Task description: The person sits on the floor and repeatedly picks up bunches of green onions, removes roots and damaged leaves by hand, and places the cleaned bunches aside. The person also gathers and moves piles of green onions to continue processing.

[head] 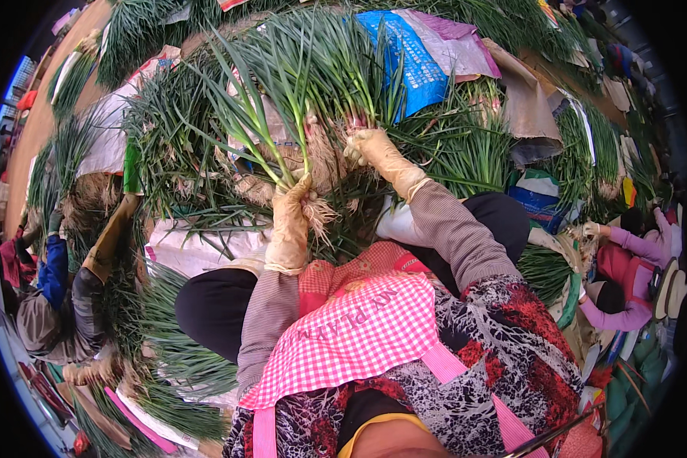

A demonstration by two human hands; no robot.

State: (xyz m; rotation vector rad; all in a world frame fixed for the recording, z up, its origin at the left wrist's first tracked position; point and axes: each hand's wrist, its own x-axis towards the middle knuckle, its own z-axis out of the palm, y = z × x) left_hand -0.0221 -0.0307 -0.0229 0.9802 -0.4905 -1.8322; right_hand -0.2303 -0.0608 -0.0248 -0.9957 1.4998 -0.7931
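My left hand [291, 223], in a cream rubber glove, is closed around the lower stems of a few green onions [270, 150]; their pale roots hang out at its right side. My right hand [372, 150], gloved alike, is at the reddish stem bases and roots of a larger upright bunch of green onions [343, 74]. Its fingers curl against that bunch, but whether they grip it is not plain. Shaggy roots [324, 151] of the bunch show between my two hands. Loose green leaves lie below and around them.
Heaped green onions [172, 131] lie at the left, beside a white woven sack [200, 243]. A blue plastic sack [406, 63] and a brown cloth [521, 97] cover onions beyond. One person [51, 309] works at the left, another [624, 269] at the right. More onions [189, 343] lie beside my knee.
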